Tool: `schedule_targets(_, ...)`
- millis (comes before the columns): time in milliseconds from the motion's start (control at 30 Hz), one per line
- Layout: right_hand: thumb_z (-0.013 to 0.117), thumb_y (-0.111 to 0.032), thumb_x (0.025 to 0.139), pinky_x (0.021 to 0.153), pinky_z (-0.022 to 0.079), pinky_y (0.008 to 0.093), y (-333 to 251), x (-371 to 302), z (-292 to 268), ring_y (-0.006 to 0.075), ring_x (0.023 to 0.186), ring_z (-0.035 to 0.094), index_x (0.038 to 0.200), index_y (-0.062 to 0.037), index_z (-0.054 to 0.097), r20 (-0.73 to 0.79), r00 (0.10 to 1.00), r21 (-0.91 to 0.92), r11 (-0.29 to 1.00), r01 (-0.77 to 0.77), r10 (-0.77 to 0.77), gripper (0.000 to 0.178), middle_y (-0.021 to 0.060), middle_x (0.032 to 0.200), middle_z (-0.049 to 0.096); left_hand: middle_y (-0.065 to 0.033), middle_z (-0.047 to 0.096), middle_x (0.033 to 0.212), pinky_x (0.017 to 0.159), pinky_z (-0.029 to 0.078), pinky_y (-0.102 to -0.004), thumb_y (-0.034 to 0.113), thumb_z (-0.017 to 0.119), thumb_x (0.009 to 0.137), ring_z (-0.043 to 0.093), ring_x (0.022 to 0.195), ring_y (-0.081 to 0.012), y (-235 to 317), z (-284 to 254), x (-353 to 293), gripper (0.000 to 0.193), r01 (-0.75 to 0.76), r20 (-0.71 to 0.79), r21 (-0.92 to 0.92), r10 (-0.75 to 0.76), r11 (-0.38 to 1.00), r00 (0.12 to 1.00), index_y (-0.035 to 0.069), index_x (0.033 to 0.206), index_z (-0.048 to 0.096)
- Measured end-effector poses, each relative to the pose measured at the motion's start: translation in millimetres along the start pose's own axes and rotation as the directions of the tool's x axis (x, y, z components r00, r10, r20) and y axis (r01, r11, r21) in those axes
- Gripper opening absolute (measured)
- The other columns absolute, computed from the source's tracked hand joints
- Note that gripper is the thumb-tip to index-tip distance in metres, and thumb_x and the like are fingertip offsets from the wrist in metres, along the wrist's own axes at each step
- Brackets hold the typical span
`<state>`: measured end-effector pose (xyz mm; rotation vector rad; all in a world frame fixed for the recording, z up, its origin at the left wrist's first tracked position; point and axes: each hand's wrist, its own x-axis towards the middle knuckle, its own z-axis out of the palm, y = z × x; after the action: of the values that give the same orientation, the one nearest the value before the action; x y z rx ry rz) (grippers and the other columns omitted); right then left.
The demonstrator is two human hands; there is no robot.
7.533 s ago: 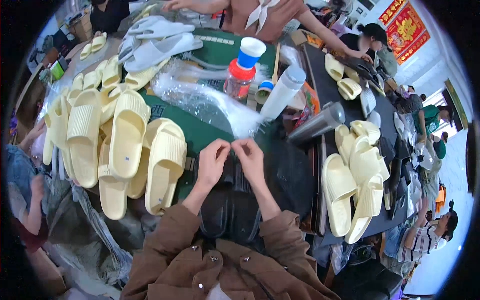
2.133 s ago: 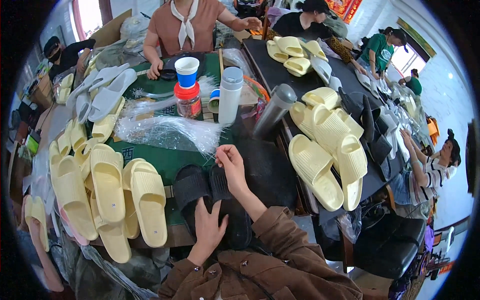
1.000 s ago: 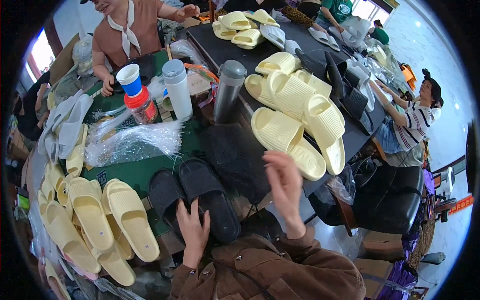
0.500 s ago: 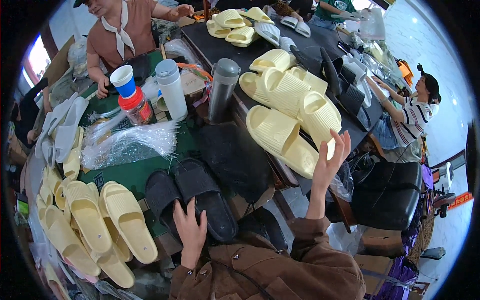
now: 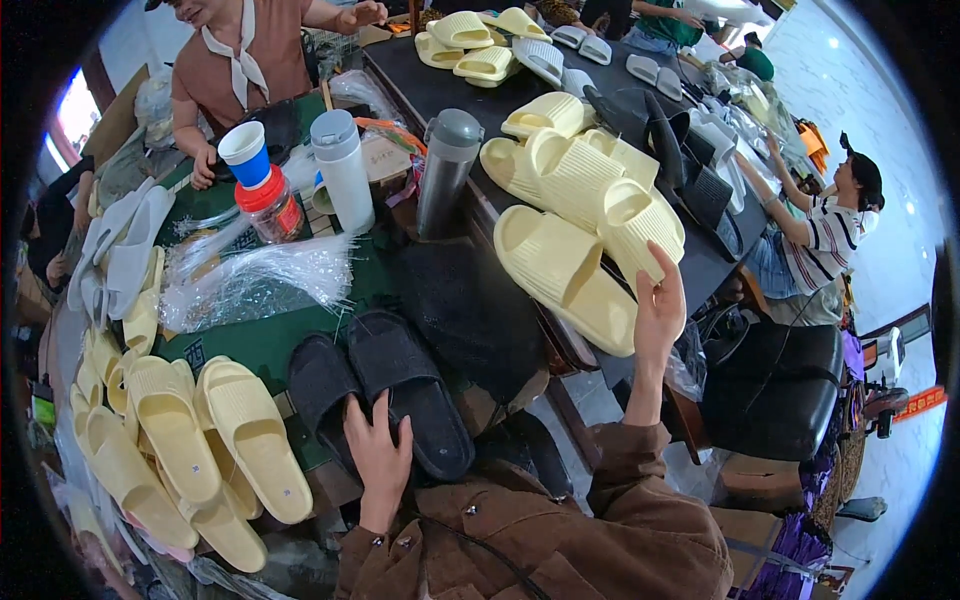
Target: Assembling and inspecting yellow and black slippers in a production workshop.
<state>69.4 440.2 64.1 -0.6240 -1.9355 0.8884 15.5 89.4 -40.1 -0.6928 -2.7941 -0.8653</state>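
A pair of black slippers lies side by side before me on the green table. My left hand rests on them, its fingers spread; some tips reach into the left slipper and its far end is hidden. On the dark table to the right is a pile of cream slippers. My right hand is raised at the pile's near right edge, fingers stretched and overlapping a slipper in view. Whether it touches that slipper I cannot tell.
More cream slippers are heaped at the left, with grey slippers beyond. Clear plastic ties, a red-lidded jar, a white bottle and a steel flask stand or lie ahead. A black stool is at right. Other people sit around.
My right hand has moved slightly up, closer to the cream pile, and its fingers have drawn nearer together. My left hand stays on the black slippers.
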Motion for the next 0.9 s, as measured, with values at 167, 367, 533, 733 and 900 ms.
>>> schedule_targets(167, 0.057, 0.001, 0.091, 0.080, 0.044, 0.0262, -23, -8, 2, 0.0136, 0.094, 0.056, 0.119, -0.0015, 0.060, -0.094, 0.983, -0.047, 0.987, 0.152, -0.156, 0.028, 0.0084, 0.106, 0.062, -0.0351, 0.034, 0.135, 0.101, 0.034, -0.0522, 0.019, 0.061, 0.089, 0.040, 0.118, -0.0505, 2, -1, 0, 0.047, 0.031, 0.031, -0.011, -0.030, 0.999, 0.999, 0.006, 0.131, 0.048)
schedule_targets(367, 0.059, 0.002, 0.088, 0.072, 0.046, 0.0285, -28, 3, 0, 0.0191, 0.083, 0.060, 0.114, -0.0035, 0.064, -0.130, 0.954, -0.185, 0.952, 0.245, -0.271, 0.026, 0.0106, 0.097, 0.066, -0.0348, 0.034, 0.134, 0.100, 0.035, -0.0526, 0.019, 0.062, 0.088, 0.040, 0.118, -0.0506, -1, 1, 0, 0.047, 0.000, 0.000, -0.014, 0.000, 1.000, 1.000, 0.006, 0.131, 0.048)
schedule_targets(533, 0.057, 0.003, 0.089, 0.076, 0.046, 0.0310, -21, 11, -5, 0.0213, 0.091, 0.062, 0.113, -0.0037, 0.064, -0.147, 0.923, -0.198, 0.925, 0.324, -0.355, 0.027, 0.0112, 0.100, 0.067, -0.0351, 0.035, 0.134, 0.100, 0.035, -0.0529, 0.019, 0.062, 0.088, 0.039, 0.118, -0.0512, 2, -2, 0, 0.047, 0.033, 0.023, -0.021, -0.033, 0.999, 0.999, 0.006, 0.131, 0.048)
schedule_targets(733, 0.052, 0.005, 0.089, 0.082, 0.044, 0.0319, -11, 26, -5, 0.0223, 0.089, 0.057, 0.121, -0.0070, 0.062, 0.022, 0.944, -0.245, 0.914, 0.324, -0.328, 0.035, 0.0111, 0.100, 0.063, -0.0351, 0.034, 0.136, 0.101, 0.034, -0.0522, 0.020, 0.061, 0.089, 0.039, 0.120, -0.0507, 0, 0, -1, 0.047, 0.048, 0.044, -0.001, -0.048, 0.999, 0.998, 0.006, 0.132, 0.047)
schedule_targets(900, 0.052, 0.002, 0.086, 0.096, 0.040, 0.0393, 3, 28, 10, 0.0318, 0.106, 0.052, 0.125, -0.0110, 0.059, 0.133, 0.935, -0.171, 0.921, 0.349, -0.330, 0.042, 0.0175, 0.110, 0.059, -0.0353, 0.034, 0.136, 0.102, 0.033, -0.0523, 0.020, 0.061, 0.089, 0.037, 0.123, -0.0503, -1, 4, -3, 0.048, 0.027, 0.023, 0.017, -0.027, 1.000, 0.999, 0.004, 0.132, 0.047)
